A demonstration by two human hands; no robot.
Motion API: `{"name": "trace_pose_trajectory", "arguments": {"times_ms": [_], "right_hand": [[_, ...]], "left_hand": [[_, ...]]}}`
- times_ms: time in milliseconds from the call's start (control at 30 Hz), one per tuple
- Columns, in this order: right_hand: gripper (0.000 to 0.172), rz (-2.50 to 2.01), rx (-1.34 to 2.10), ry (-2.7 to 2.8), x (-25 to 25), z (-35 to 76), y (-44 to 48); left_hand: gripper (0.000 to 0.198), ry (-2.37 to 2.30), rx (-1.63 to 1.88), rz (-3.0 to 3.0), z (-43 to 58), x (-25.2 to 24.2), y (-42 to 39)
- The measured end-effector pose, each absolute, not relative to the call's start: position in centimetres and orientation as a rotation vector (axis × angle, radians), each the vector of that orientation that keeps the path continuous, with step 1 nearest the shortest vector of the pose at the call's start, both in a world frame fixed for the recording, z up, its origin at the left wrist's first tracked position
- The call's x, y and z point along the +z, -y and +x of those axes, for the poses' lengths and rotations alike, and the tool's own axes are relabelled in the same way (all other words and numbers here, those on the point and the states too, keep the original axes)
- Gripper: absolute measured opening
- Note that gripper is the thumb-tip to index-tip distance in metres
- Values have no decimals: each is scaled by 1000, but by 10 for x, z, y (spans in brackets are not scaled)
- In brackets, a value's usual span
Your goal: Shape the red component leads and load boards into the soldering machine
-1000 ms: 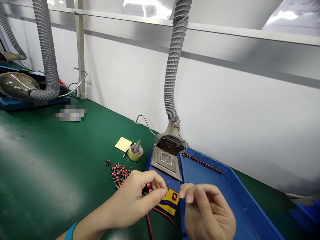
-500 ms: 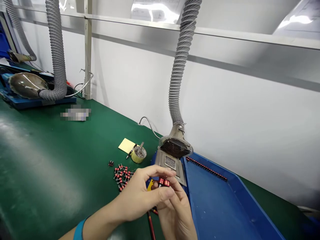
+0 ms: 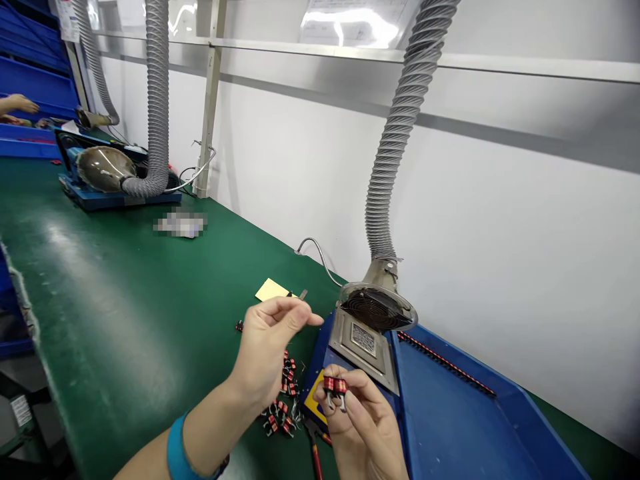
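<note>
My right hand (image 3: pixel 363 427) pinches a small red wound coil component (image 3: pixel 335 385) between thumb and fingers, just in front of the grey metal solder station (image 3: pixel 365 340). My left hand (image 3: pixel 267 347) hovers above a pile of several similar red components (image 3: pixel 285 400) on the green table, thumb and forefinger drawn together, with nothing visible in them. A blue band is on my left wrist.
A grey ribbed extraction hose (image 3: pixel 395 153) ends in a fan hood (image 3: pixel 376 308) over the station. A blue tray (image 3: pixel 450 420) lies to the right with a row of red parts (image 3: pixel 445 363). A yellow pad (image 3: pixel 271 290) and a second hose with hood (image 3: pixel 107 168) lie further left. Another person's hand (image 3: pixel 17 105) shows far left.
The coil component passed from my left fingers to my right hand. My left hand lifted away to the left, over the pile. The view swung right and nearer.
</note>
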State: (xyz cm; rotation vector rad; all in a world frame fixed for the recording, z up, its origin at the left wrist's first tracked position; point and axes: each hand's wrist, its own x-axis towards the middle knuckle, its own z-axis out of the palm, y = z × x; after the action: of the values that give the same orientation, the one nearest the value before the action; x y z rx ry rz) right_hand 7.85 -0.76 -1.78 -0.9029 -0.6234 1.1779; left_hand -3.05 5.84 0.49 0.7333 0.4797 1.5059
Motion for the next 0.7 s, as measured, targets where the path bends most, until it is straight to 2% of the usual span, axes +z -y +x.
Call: {"name": "trace_pose_trajectory", "arguments": {"times_ms": [67,300,433,567,700], "right_hand": [[27,-880,1195,609,-14,79,8],[27,-851,1173,570,-11,78,11],[25,-835,1133,584,-5,76,19],[21,-875,1056,651,-1,101,28],[35,-988,894,678,1,157,33]], "left_hand": [[17,-494,1521,800,-38,7,-62],[12,-555,1095,1166,-40,9,-55],[5,-616,1329,1266,-40,8,-51],[14,-606,1676,1548,-62,9,-47],[18,-535,1566,2172,-100,-24,-29]]}}
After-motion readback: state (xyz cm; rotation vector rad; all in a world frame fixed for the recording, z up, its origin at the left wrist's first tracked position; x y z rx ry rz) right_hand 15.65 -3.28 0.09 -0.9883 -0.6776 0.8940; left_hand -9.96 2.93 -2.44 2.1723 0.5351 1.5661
